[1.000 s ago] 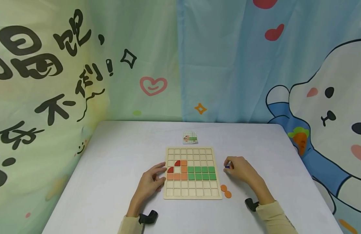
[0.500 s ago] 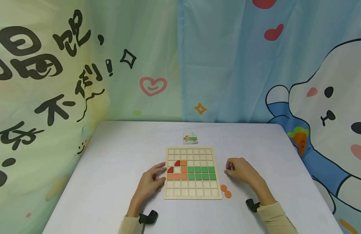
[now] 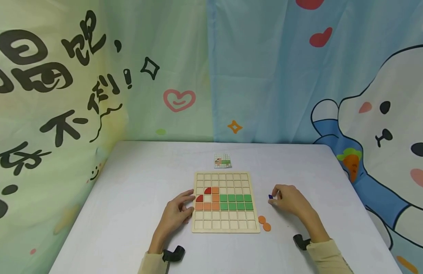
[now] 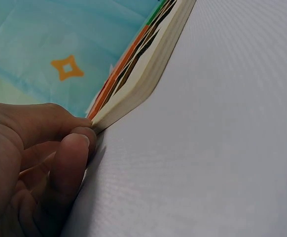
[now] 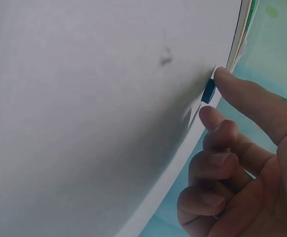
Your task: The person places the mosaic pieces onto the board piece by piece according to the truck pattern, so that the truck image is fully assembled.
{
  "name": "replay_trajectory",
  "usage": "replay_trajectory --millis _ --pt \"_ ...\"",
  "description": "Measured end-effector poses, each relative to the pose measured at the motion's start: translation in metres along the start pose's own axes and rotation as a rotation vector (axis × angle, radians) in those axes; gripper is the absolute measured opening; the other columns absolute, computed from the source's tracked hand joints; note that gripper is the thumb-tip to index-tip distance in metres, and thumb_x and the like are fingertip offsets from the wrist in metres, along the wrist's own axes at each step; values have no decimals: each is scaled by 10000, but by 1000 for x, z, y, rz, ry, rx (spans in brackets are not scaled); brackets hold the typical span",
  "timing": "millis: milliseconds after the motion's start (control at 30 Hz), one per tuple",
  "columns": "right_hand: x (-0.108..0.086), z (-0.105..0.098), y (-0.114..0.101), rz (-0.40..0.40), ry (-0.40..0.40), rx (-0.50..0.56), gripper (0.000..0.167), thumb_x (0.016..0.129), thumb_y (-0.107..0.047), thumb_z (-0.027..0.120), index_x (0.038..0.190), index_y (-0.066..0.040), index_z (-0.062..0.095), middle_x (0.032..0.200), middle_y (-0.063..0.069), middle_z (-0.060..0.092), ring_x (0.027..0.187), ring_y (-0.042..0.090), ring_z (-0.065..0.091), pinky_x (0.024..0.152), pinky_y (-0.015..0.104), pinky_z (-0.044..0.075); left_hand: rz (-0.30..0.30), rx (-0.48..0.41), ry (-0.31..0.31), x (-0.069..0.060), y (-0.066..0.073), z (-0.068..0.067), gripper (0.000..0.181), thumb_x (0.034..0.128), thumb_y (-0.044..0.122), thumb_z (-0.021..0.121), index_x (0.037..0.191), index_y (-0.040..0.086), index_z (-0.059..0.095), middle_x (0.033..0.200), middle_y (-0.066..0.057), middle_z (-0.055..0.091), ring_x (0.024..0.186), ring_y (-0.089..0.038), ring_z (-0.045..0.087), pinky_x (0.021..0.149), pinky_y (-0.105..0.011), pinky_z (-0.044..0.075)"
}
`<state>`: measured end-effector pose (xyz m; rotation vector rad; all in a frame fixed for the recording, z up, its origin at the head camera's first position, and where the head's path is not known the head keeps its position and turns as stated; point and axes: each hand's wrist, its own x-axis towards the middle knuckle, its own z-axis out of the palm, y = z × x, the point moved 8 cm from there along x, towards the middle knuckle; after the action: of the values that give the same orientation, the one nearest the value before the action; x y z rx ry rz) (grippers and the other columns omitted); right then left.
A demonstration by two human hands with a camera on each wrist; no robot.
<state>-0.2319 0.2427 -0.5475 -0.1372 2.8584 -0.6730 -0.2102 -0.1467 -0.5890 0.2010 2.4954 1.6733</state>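
Observation:
A pale wooden grid board [image 3: 225, 225] lies flat on the white table. Green squares [image 3: 236, 202], orange squares [image 3: 207, 206] and two red rounded pieces [image 3: 199, 198] sit in its cells. My left hand [image 3: 176, 211] touches the board's left edge with relaxed fingertips; the left wrist view shows them at the wooden board's corner [image 4: 126, 106]. To the right of the board, my right hand [image 3: 291, 198] pinches a small dark blue piece [image 5: 209, 91] between thumb and index finger, low at the tabletop. Its full shape is partly hidden by the fingers.
Two orange discs [image 3: 264, 223] lie beside the board's lower right corner. A small picture card [image 3: 222, 161] with a gridded pattern lies behind the board. Printed curtains [image 3: 170, 68] hang beyond the table's far edge [image 3: 280, 144].
My right hand has shifted slightly to the right, away from the board, with the blue piece at its fingertips. The left hand and the pieces on the board stay as they were.

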Motion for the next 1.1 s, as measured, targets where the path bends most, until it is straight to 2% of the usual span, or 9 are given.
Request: replay_trajectory --millis 133,433,1100 --pt "0 1 2 20 -8 5 216 901 -193 817 1002 -26 726 718 24 567 670 163 506 612 301 409 3 -2 -4 -1 0 0 405 936 -1 733 1339 45 720 1579 -65 585 514 -83 560 467 -197 422" --pt "2 1 0 -12 -2 18 152 922 -120 761 1040 -26 742 720 20 563 680 160 498 616 302 401 6 7 2 -1 0 0 408 933 -1 738 1338 50 722 1572 -62 591 518 -81 561 470 -198 428" --pt "7 4 0 -32 1 26 129 916 -115 775 991 -16 741 706 9 550 670 147 493 597 276 393 3 13 -1 0 0 0 409 935 10 734 1341 50 717 1577 -75 585 518 -62 573 475 -189 450"
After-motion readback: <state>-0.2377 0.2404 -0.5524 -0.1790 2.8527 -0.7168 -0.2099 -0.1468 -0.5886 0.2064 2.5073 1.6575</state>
